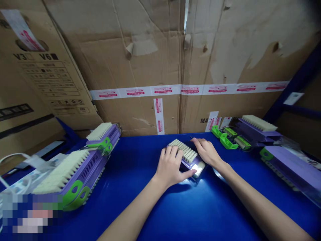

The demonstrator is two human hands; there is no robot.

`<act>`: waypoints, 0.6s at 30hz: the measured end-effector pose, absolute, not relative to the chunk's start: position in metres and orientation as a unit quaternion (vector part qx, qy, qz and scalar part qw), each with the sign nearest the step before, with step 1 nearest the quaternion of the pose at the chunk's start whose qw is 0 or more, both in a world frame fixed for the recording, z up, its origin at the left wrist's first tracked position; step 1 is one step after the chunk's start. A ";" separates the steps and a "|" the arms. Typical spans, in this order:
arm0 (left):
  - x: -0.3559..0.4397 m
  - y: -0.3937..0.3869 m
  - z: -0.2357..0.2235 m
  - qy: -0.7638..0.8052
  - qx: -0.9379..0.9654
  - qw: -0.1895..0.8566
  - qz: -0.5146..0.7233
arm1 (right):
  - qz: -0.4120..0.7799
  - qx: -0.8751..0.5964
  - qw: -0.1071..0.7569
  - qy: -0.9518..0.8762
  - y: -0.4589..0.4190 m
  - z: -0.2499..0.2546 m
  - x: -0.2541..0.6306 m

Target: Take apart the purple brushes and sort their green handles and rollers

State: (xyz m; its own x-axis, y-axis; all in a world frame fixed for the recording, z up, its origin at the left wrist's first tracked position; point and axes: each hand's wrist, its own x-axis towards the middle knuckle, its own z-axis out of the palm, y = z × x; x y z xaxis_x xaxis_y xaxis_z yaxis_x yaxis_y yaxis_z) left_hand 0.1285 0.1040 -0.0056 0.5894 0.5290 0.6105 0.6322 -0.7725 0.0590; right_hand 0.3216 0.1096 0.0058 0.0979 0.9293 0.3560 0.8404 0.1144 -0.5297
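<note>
A purple block with rows of cream bristle-like tufts sits tilted on the blue tabletop in front of me. My left hand grips it from the left, fingers over the tufts and thumb along the near end. That near end looks clear and shiny, like plastic. Just beyond its right side, my right hand is closed, thumb and fingers together. A small dark tip shows at those fingertips; what it belongs to is hidden.
Similar purple blocks with green ends stand at left, back left and right. Green clips with cylindrical parts lie back right. Taped cardboard rises behind the blue tabletop. A white cable runs at far left.
</note>
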 end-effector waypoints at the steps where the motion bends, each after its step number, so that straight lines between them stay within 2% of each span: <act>1: 0.128 0.105 -0.005 -0.337 -0.885 0.084 -0.310 | 0.085 -0.664 0.334 -0.663 0.110 0.003 0.323; 4: 0.124 0.111 -0.003 -0.373 -0.873 0.095 -0.299 | 0.100 -0.669 0.308 -0.669 0.111 -0.008 0.329; 10: 0.113 0.122 -0.001 -0.435 -0.843 0.108 -0.297 | 0.026 -0.652 0.218 -0.726 0.114 -0.023 0.340; 18: 0.103 0.135 -0.009 -0.452 -0.829 0.036 -0.327 | -0.036 -0.692 0.152 -0.705 0.116 -0.026 0.367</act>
